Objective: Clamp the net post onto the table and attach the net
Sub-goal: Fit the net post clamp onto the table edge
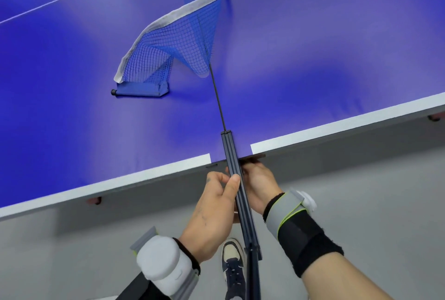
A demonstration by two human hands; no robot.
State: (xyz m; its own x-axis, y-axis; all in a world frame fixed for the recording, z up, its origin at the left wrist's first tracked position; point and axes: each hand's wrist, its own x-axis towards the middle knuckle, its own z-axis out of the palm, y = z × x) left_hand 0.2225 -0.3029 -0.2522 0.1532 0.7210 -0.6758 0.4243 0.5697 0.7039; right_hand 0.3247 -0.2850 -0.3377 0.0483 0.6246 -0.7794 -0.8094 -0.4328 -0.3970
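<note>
Post (231, 152) at the near edge of the table (313, 58), set in the gap between the two white edge stripes. It stands across the edge, its top over the blue surface and its lower part running down past the wrists. The left hand (214, 205) grips the post, thumb laid along its face and fingers curled behind. The right hand (258, 184) lies against the far side of the post, just under the table edge beside a dark bracket. Its fingers are hidden, so what it holds cannot be told. Whether the clamp is tight cannot be seen; the step is judged to be in progress.

A thin black cord (218, 97) runs from the post top to the net (173, 41), which lies slack and folded on the table, well apart from the post. Its end sleeve (142, 88) rests flat on the surface, not on the post. Attaching and tensioning the net appear left to do.

Below, a shoe (232, 261) on grey floor; both wrists carry strapped bands.
</note>
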